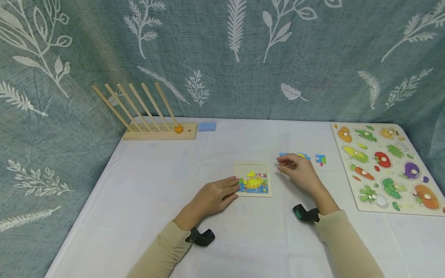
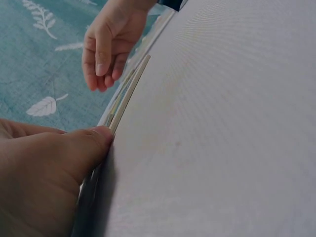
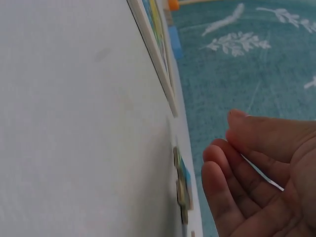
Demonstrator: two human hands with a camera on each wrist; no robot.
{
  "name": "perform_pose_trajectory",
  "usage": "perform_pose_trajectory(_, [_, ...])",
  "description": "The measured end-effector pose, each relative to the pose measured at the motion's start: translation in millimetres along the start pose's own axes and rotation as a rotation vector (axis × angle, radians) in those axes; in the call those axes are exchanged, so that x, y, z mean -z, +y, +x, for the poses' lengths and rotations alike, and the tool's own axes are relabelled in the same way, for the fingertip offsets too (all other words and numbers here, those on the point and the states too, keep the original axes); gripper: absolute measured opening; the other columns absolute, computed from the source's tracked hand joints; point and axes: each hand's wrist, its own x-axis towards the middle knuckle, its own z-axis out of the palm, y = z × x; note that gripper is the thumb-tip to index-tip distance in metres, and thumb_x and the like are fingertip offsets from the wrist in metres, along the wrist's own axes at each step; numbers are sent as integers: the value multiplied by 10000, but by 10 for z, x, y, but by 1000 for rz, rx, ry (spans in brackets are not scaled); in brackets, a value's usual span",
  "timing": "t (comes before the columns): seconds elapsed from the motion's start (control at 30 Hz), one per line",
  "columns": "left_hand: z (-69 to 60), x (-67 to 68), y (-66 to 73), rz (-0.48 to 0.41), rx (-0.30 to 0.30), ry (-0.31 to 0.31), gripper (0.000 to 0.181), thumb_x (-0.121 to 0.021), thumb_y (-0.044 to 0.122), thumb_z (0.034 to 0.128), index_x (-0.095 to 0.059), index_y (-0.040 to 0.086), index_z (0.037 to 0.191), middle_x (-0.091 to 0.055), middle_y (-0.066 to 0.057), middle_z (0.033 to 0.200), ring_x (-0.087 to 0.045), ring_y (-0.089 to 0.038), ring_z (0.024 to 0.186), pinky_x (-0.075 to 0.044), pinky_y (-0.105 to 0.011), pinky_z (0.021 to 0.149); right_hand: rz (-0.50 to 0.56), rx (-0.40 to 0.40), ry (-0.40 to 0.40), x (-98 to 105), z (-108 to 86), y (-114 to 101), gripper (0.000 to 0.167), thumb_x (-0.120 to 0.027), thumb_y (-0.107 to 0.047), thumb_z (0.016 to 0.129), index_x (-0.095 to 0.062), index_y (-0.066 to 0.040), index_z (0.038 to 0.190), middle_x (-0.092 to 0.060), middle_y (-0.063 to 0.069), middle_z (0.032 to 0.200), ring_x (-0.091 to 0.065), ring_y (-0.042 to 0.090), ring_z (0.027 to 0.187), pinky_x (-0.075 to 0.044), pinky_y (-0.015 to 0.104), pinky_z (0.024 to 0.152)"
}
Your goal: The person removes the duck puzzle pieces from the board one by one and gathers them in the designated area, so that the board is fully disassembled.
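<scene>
A small square wooden tray (image 1: 252, 194) holds a partly filled puzzle with a yellow duck picture on blue; its upper part shows bare wood. My left hand (image 1: 214, 195) rests on the tray's left edge with fingers extended, and in the left wrist view the thumb touches the frame's rim (image 2: 129, 94). To the right of the tray, my right hand (image 1: 300, 172) hovers above the cloth, fingers loosely bent and nothing between them. Loose puzzle pieces (image 1: 320, 159) lie just beyond it, some partly hidden by the hand; the right wrist view shows pieces (image 3: 181, 190) below the fingers.
A wooden stand (image 1: 160, 135) with several slanted pegs and an orange bead (image 1: 179, 129) is at the back left, beside a blue block (image 1: 207, 127). A large vegetable puzzle board (image 1: 393, 170) lies at the right. A patterned curtain (image 1: 222, 58) hangs behind the table.
</scene>
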Motion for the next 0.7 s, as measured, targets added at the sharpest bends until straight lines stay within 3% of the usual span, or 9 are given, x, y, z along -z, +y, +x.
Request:
perform_pose_trajectory(0.2, [6, 1, 5, -20, 14, -24, 315, -679, 243, 880, -701, 68, 1140, -651, -80, 1218, -610, -188, 1155, -528, -303, 929, 47, 23, -78, -97, -15, -73, 313, -665, -119, 887, -627, 0, 1174, -654, 142, 1142, -637, 223, 975, -556, 259, 847])
perform_pose_trajectory(0.5, [24, 34, 21, 22, -62, -27, 289, -681, 208, 874, -711, 62, 1122, -662, -85, 1203, -619, -183, 1142, -533, -298, 919, 69, 26, -102, -137, -10, -80, 303, -655, -95, 891, -625, 9, 1174, -658, 153, 1122, -648, 233, 975, -557, 261, 844])
perform_pose_trajectory(0.7, [33, 33, 23, 113, -101, -29, 285, -687, 218, 867, -718, 76, 1112, -675, -75, 1182, -626, -169, 1129, -535, -280, 910, 74, 37, -106, -142, -2, -81, 289, -654, -94, 892, -631, 15, 1159, -653, 147, 1120, -646, 233, 973, -556, 259, 844])
